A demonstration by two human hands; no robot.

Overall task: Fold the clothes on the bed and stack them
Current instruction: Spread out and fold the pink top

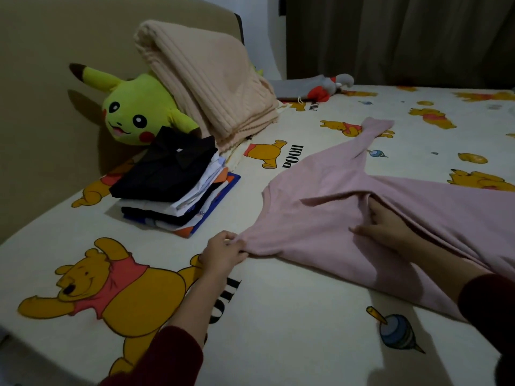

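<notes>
On the bed, right of the folded stack by its headboard edge, the pink garment runs lengthwise rightward: left hand pinches its near sleeve end, right hand lies flat mid-body, nearer.

"POOH" beside the printed bears on the bedsheet, repeated upside down.

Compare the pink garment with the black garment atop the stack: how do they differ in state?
The pink garment lies spread out, unfolded; the black garment is folded. The pink one rests directly on the bedsheet; the black one tops the stack. Both hands, left hand and right hand, handle the pink one; neither touches the black one. Both are on the bed.
</notes>
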